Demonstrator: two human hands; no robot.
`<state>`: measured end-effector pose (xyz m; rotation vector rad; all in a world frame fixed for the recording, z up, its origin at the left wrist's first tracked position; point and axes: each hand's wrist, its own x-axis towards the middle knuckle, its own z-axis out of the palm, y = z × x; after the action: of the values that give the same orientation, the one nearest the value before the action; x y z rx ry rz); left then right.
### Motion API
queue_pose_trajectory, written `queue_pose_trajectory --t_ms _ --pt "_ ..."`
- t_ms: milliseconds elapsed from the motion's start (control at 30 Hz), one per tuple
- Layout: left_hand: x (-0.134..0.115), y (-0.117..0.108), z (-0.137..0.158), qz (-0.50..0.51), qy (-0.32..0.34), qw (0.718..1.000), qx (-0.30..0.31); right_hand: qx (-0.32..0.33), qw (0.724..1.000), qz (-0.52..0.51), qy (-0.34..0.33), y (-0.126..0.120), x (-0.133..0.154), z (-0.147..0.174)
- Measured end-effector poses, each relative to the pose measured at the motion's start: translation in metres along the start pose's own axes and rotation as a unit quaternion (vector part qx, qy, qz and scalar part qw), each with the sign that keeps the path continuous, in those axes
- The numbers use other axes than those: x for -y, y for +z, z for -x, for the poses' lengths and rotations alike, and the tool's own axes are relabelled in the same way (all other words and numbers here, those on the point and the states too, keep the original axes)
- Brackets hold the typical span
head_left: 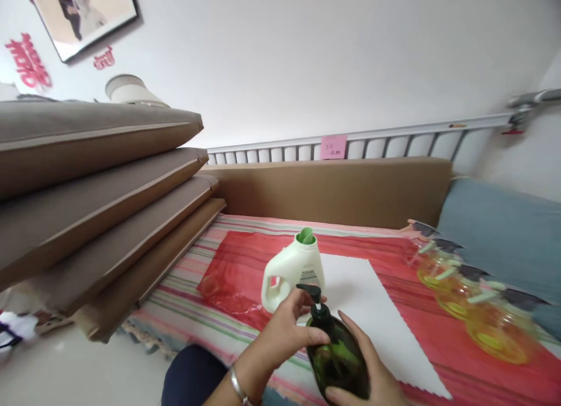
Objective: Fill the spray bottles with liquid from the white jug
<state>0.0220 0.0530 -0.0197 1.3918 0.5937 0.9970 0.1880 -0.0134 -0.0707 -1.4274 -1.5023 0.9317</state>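
Note:
A dark green pump bottle [339, 359] with a black pump head [316, 298] is tilted in front of me, held between both hands. My left hand [291, 324], with a silver bangle at its wrist, closes around the bottle's neck and shoulder. My right hand [372, 368] grips the body from the right side, fingers wrapped round it. Just behind the pump stands a white detergent jug [294, 271] with a handle and a green spout insert [306, 236] in its open mouth; its lower part is partly hidden by my left hand.
Under the jug lies a white sheet [372, 312] on red see-through film [236, 260] over a striped cloth [188, 301]. Several blurred yellow see-through containers [495, 336] line the right. Stacked grey-brown cushions [100, 172] fill the left; another cushion [333, 190] stands behind.

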Motion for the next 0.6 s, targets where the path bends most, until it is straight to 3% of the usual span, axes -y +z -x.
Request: queue_pose_trajectory --t_ms 67,133,267,333,600 --pt "0.002 0.001 0.0 -0.033 0.026 0.996 -0.078 -0.007 1.0 0.012 0.008 0.002 0.004 0.001" --pt "-0.001 0.001 0.001 -0.023 0.042 0.994 -0.101 -0.018 1.0 0.009 0.013 0.005 0.008 0.003" --pt "-0.012 -0.006 0.005 0.106 0.005 0.994 0.036 -0.025 0.999 -0.025 0.014 0.009 0.014 0.004" --pt "-0.015 -0.01 0.006 0.134 -0.005 0.989 0.066 -0.016 0.999 -0.035 0.018 0.01 0.015 0.004" --pt "-0.004 -0.008 0.003 0.034 0.032 0.998 -0.046 -0.028 1.0 -0.004 0.006 0.015 0.019 0.002"
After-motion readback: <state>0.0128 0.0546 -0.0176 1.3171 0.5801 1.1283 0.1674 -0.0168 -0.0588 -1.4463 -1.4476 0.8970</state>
